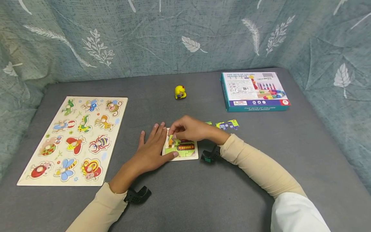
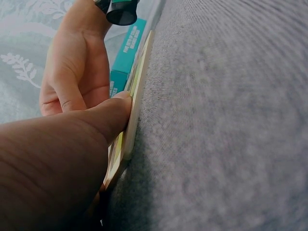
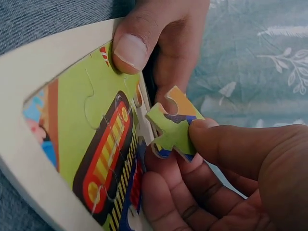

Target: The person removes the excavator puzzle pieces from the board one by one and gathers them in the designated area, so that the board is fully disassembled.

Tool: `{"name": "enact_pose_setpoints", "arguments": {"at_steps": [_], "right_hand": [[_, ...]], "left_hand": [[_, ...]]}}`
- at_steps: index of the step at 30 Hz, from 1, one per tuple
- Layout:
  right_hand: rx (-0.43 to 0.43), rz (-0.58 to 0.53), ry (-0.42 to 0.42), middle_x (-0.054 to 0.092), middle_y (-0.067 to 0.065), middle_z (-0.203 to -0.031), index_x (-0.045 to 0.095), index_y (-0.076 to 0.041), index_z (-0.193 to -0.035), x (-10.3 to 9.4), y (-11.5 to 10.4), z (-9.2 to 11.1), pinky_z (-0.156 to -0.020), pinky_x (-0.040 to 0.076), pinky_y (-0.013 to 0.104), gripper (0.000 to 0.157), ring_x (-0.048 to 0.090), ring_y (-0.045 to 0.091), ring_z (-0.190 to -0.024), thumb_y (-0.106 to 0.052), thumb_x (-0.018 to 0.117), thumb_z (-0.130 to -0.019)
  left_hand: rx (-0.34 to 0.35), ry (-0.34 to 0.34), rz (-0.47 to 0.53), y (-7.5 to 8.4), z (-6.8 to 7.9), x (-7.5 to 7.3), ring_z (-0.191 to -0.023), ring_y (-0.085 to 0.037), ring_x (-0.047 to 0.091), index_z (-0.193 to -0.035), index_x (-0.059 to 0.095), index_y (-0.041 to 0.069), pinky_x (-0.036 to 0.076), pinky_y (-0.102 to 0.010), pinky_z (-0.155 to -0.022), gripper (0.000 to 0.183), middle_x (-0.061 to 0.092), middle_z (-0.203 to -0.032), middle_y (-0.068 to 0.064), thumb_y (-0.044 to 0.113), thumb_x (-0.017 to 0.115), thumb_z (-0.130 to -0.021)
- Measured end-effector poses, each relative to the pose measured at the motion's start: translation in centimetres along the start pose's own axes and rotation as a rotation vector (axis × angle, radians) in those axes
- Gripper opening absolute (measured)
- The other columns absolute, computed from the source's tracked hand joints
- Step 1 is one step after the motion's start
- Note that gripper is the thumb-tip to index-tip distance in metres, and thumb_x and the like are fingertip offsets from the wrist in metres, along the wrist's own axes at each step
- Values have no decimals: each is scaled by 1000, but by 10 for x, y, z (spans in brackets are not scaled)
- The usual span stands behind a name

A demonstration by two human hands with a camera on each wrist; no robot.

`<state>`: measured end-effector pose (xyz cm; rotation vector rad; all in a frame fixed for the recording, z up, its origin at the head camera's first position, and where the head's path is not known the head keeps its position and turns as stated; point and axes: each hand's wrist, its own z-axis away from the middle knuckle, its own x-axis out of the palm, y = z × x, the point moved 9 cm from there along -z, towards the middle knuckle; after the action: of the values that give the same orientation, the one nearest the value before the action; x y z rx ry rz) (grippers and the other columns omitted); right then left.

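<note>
A small framed jigsaw puzzle (image 1: 185, 154) lies on the table with several pieces fitted, showing a red and yellow tracked vehicle. My right hand (image 1: 189, 129) pinches a puzzle piece (image 3: 175, 127), green with orange and dark blue, between thumb and fingers. In the right wrist view this piece is tilted and held just off the board. My left hand (image 1: 150, 149) rests flat at the board's left side, fingers spread, its thumb (image 3: 132, 50) pressing on the frame's near edge. Loose puzzle pieces (image 1: 233, 124) lie behind the right wrist, partly hidden by it.
A large wooden insect peg board (image 1: 116, 141) lies to the left. At the back right sits a teal-sided toy box (image 1: 256, 91). A small yellow toy figure (image 1: 180, 92) stands behind the hands. A patterned curtain (image 1: 162, 42) hangs along the table's back edge.
</note>
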<state>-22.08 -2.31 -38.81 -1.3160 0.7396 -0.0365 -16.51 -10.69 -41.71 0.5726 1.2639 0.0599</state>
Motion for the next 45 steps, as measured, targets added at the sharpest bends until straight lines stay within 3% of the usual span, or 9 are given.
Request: {"name": "enact_pose_setpoints", "arguments": {"at_steps": [9, 20, 45], "right_hand": [[2, -53, 30, 65, 6, -88, 68, 4, -106, -9, 2, 6, -62, 49, 28, 14, 58, 15, -70, 1, 59, -95], [-34, -58, 80, 68, 7, -95, 68, 7, -106, -26, 3, 21, -77, 50, 29, 15, 61, 14, -84, 3, 58, -95], [42, 0, 109, 69, 5, -94, 72, 1, -105, -52, 16, 56, -65, 47, 30, 15, 55, 17, -74, 0, 60, -95]], "left_hand": [[-4, 3, -11, -1, 0, -1, -147, -26, -7, -154, 11, -1, -11, -59, -109, 96, 0, -162, -12, 58, 56, -92], [-5, 5, -9, -1, 0, 1, -147, -27, -6, -154, 10, -1, -10, -60, -109, 97, 1, -162, -12, 56, 58, -92], [11, 25, -20, -1, 1, 1, -147, -28, -5, -155, 15, 2, -9, -61, -108, 94, 3, -162, -10, 55, 59, -91]]}}
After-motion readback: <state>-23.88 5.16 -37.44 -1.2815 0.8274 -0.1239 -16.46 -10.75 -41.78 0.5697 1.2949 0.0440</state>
